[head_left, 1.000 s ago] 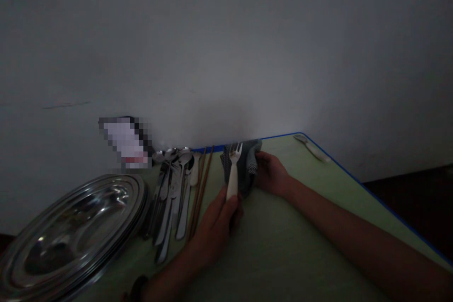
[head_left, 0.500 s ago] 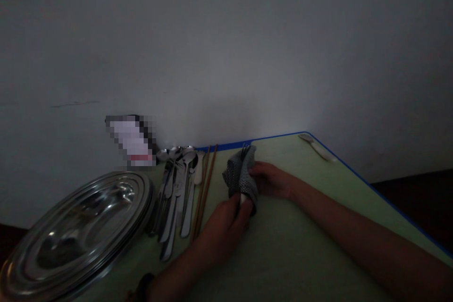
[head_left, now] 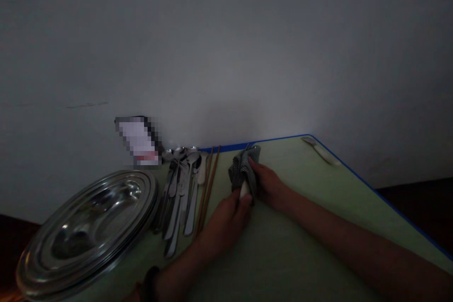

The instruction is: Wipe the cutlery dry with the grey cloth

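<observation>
Left hand (head_left: 223, 224) is pinching a white-handled fork (head_left: 244, 190) near its lower end; right hand (head_left: 269, 185) is gripping a grey cloth (head_left: 245, 166) around the upper part, from the right. So the fork is lying between both hands, tilted, its tine tips peeking above the cloth. Beneath, a green desk (head_left: 300, 236) is holding wooden chopsticks (head_left: 211, 184) to the left and another white-handled utensil (head_left: 322, 152) far right.
</observation>
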`<state>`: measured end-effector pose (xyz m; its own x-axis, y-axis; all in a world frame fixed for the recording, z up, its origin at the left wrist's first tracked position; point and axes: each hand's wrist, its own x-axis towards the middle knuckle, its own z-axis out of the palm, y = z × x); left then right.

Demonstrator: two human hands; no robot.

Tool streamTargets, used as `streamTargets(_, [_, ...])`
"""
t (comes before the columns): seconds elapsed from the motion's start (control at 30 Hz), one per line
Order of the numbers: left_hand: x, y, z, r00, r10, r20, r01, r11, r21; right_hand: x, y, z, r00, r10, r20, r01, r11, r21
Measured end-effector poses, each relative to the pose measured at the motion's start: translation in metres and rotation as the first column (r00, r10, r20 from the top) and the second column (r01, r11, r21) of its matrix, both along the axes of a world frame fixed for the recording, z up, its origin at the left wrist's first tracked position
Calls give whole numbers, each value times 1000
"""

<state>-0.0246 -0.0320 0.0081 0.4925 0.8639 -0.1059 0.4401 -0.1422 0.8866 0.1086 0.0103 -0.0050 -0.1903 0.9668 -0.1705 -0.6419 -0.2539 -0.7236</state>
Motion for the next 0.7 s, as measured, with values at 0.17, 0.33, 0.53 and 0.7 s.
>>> streamTargets(0.17, [1,5,-4,995,55,81,-54,998,-17,-2,-2,-4,989,-85,119,74,992,98])
streamTargets(0.33, [2,5,-2,998,42,56,-42,999,5,1,-2,-10,960,-120,252,77,982,175])
streamTargets(0.53, [4,4,3,992,76,-96,-57,981,184,0,-3,-5,963,-155,220,128,983,133])
streamTargets(0.7, [3,-5,9,981,-30,-191,70,976,206,6,3,-2,972,-214,98,212,977,36])
